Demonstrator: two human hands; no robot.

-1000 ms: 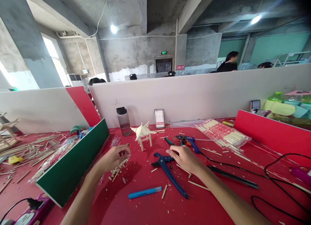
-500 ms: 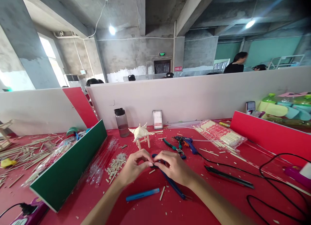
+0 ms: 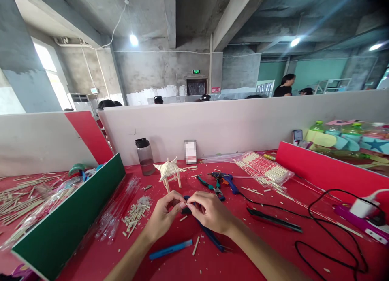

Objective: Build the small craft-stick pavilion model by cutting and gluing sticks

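- Cutter: the blue-handled tool lies on the red table under both hands; its head is hidden behind the fingers, its handles run toward the near edge.
- Right hand: rests over the cutter's head, thumb and forefinger pinched at the fingertips. Whether it grips the tool itself I cannot tell.
- Left hand: fingertips meet those of the right hand, pinched on something small, likely a short stick, too small to tell for sure.
- Model pavilion: stands upright just beyond the hands, apart from them.
- Stick pile: cut pieces lie to the left of the left hand, near but not touching.
- Blue pen-like tool: lies near the table edge, clear of both hands.
- Loose stick: beside the cutter's handles.
- To do this step well, as I judge it: hold the piece square to the blade, keep the fingertips back from the cutting edge, steady both wrists on the table, and squeeze slowly so that the short end does not fly off or split.
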